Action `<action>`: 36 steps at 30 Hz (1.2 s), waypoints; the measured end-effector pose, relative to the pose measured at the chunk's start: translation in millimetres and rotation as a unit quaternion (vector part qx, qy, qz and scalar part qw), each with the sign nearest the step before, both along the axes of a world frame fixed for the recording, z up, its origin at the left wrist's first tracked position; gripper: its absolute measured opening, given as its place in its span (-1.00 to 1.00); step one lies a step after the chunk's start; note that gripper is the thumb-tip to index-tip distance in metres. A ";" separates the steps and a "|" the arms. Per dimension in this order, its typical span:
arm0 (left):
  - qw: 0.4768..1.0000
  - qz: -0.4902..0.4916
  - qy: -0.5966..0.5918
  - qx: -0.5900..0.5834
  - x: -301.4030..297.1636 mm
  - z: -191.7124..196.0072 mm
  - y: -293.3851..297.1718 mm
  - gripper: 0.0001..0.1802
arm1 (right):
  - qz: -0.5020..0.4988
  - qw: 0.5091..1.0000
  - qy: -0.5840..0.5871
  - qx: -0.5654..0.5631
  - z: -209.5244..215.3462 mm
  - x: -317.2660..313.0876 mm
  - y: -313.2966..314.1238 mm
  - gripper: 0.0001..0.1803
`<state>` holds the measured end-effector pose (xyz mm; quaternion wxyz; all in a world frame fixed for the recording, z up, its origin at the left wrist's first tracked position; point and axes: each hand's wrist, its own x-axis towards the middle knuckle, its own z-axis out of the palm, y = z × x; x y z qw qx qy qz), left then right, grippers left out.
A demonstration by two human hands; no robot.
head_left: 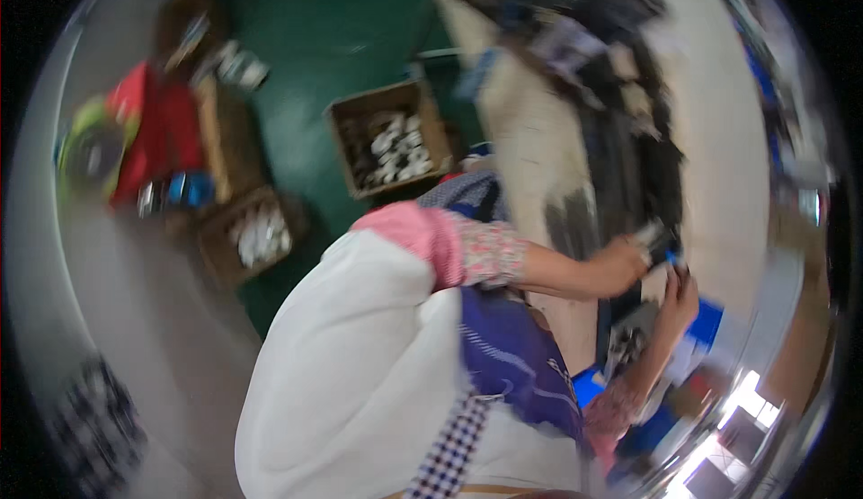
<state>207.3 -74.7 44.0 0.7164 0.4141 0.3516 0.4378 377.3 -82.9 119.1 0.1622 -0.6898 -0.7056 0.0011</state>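
My left hand (620,266) reaches in from the left over the worktable, its fingers closed around a pale, blurred object (649,232) whose kind I cannot make out. Close beside it, my right hand (680,299) is raised from the lower right. Its fingers are pinched on a small dark piece with a bright blue part (672,258). The two hands nearly meet, at the near end of a dark, stained strip (620,166) along the table. Motion blur hides the finer detail of both held things.
Dark cloths and loose items are heaped at the table's far end (575,40). Left of the table, a cardboard box (346,144) of white pieces stands on the green floor (306,40). Another box (216,252) holds more white pieces. Blue bins (707,323) stand beside my right arm.
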 end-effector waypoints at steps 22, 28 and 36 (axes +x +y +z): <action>0.864 -0.130 -0.395 -0.284 -154.9 26.3 77.5 -0.89 | -0.005 0.993 0.062 0.101 8.2 -24.4 -2.0 -0.85; 0.845 -0.321 0.314 0.289 -80.3 51.2 69.8 -0.85 | -0.006 0.996 -0.069 0.051 -16.0 9.2 72.5 -0.91; 0.795 -0.292 0.306 0.434 27.5 36.9 93.3 -0.71 | 0.010 0.977 0.211 -0.012 29.3 31.2 -6.4 -0.83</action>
